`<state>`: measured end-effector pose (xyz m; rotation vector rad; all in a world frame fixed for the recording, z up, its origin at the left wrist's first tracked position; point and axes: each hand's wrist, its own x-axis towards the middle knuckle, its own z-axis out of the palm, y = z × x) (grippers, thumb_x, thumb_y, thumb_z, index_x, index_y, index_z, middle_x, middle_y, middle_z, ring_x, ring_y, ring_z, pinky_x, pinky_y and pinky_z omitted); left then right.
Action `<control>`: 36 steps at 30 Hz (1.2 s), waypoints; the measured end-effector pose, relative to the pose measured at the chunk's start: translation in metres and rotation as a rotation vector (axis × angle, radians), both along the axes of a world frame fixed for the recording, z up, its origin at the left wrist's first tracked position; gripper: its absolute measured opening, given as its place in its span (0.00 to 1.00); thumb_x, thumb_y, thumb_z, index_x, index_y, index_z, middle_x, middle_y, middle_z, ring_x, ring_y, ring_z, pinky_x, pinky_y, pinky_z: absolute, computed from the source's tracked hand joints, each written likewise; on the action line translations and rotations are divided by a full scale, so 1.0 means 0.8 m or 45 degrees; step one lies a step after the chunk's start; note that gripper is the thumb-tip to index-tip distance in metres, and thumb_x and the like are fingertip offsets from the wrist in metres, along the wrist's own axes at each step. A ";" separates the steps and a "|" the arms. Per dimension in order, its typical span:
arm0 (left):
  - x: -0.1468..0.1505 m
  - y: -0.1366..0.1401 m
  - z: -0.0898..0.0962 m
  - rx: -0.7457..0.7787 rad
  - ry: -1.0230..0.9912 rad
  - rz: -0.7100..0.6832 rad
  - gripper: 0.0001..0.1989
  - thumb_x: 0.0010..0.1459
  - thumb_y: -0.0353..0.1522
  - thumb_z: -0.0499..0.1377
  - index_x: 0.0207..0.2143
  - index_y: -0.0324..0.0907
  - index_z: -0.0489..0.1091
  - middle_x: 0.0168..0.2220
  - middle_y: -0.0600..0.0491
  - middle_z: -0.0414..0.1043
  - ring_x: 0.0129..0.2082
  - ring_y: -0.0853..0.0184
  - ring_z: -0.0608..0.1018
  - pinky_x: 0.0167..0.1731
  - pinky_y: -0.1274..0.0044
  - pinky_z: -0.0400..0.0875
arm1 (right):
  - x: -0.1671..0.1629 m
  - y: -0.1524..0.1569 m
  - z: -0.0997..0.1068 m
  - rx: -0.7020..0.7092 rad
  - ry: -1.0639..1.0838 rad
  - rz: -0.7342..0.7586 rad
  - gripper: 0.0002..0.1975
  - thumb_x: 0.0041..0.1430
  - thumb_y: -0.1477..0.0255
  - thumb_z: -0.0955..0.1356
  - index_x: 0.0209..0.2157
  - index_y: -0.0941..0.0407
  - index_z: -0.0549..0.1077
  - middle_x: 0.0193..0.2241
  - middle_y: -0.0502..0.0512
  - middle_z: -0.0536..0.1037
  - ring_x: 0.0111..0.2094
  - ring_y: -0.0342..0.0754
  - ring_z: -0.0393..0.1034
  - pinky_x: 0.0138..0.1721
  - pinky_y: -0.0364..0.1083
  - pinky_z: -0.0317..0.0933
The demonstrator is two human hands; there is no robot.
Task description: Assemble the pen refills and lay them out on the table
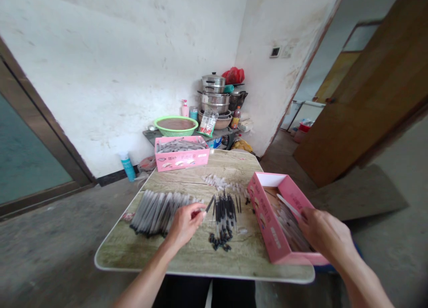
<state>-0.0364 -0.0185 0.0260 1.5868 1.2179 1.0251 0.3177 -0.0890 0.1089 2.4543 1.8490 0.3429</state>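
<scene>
My left hand (185,222) pinches a thin black pen-like stick (210,203) above the table. Just to its right lies a bunch of similar black sticks (226,210), with small black caps (220,243) at the near end. On its other side, a wide row of translucent tubes (155,212) with dark ends lies side by side. My right hand (326,230) is at the right pink box (267,223), its fingers closed on a whitish translucent tube (290,205). More loose tubes (290,227) lie in that box. Small clear pieces (219,182) are scattered farther back.
A second pink box (182,161), full of tubes, stands at the back of the wood-patterned table (194,263). Behind it a shelf carries a green basin (176,126) and steel pots (214,100). A blue spray can (127,166) stands on the floor to the left.
</scene>
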 end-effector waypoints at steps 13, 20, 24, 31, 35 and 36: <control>0.050 -0.048 -0.029 -0.492 -0.626 -0.229 0.17 0.52 0.42 0.61 0.33 0.35 0.72 0.24 0.50 0.71 0.22 0.71 0.72 0.19 0.81 0.66 | -0.213 -0.041 -0.108 0.125 1.471 0.515 0.14 0.62 0.65 0.61 0.30 0.58 0.73 0.22 0.51 0.74 0.24 0.45 0.68 0.24 0.39 0.56; 0.022 -0.030 -0.024 -0.431 -0.643 -0.047 0.16 0.50 0.42 0.63 0.27 0.36 0.70 0.19 0.54 0.69 0.18 0.73 0.70 0.17 0.82 0.64 | -0.160 0.008 -0.135 0.129 0.773 0.223 0.13 0.63 0.69 0.61 0.34 0.57 0.76 0.27 0.56 0.80 0.30 0.49 0.75 0.30 0.41 0.60; 0.021 -0.030 -0.028 -0.436 -0.659 -0.061 0.16 0.51 0.42 0.62 0.28 0.36 0.70 0.20 0.54 0.69 0.18 0.72 0.70 0.18 0.82 0.64 | -0.162 0.029 -0.148 0.064 0.610 0.157 0.10 0.60 0.71 0.63 0.32 0.56 0.75 0.26 0.57 0.80 0.30 0.50 0.76 0.27 0.41 0.58; 0.022 -0.029 -0.031 -0.459 -0.689 -0.049 0.16 0.50 0.42 0.63 0.29 0.36 0.70 0.20 0.53 0.70 0.18 0.72 0.71 0.17 0.82 0.64 | -0.176 0.038 -0.154 0.046 0.463 0.106 0.10 0.60 0.72 0.62 0.29 0.58 0.73 0.24 0.61 0.80 0.27 0.52 0.76 0.25 0.42 0.58; 0.024 -0.026 -0.029 -0.477 -0.813 -0.011 0.16 0.49 0.42 0.64 0.29 0.36 0.71 0.22 0.53 0.71 0.19 0.73 0.71 0.18 0.81 0.65 | -0.174 0.028 -0.140 0.122 0.471 0.054 0.13 0.63 0.71 0.59 0.31 0.58 0.73 0.24 0.60 0.79 0.26 0.52 0.75 0.25 0.43 0.57; 0.024 -0.025 -0.028 -0.494 -0.863 0.013 0.16 0.49 0.41 0.64 0.29 0.36 0.71 0.23 0.53 0.71 0.19 0.73 0.72 0.19 0.81 0.66 | -0.173 0.023 -0.134 0.183 0.530 0.053 0.14 0.63 0.70 0.59 0.31 0.58 0.73 0.24 0.60 0.79 0.26 0.52 0.75 0.25 0.43 0.58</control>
